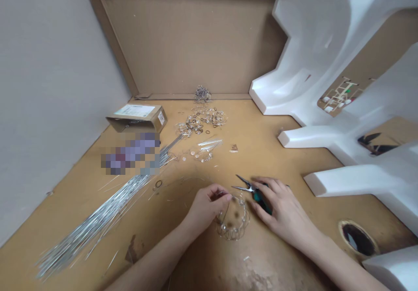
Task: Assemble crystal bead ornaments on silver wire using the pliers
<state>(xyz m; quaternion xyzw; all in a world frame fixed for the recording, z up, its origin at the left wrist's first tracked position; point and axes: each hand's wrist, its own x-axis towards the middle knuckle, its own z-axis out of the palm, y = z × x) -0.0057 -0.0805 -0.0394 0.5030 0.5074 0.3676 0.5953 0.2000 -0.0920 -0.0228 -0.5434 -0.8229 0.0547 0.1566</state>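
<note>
My left hand (210, 205) is closed, with thumb and fingertips pinching the upper left edge of a wire ring with clear beads (243, 219). The ring hangs just over the table, its wire loops spread around it. Close on its right, my right hand (281, 206) is wrapped around the green handles of needle-nose pliers (250, 188). The pliers' jaws are spread apart and point up and left, with nothing between them. My right palm hides most of the handles.
A long bundle of straight metal wires (98, 221) lies at left, near a cardboard box (153, 119). Beaded wire pieces and dark rings (196, 123) lie at the back. White moulded foam (346, 180) lines the right side, above a round hole (357, 239) in the table.
</note>
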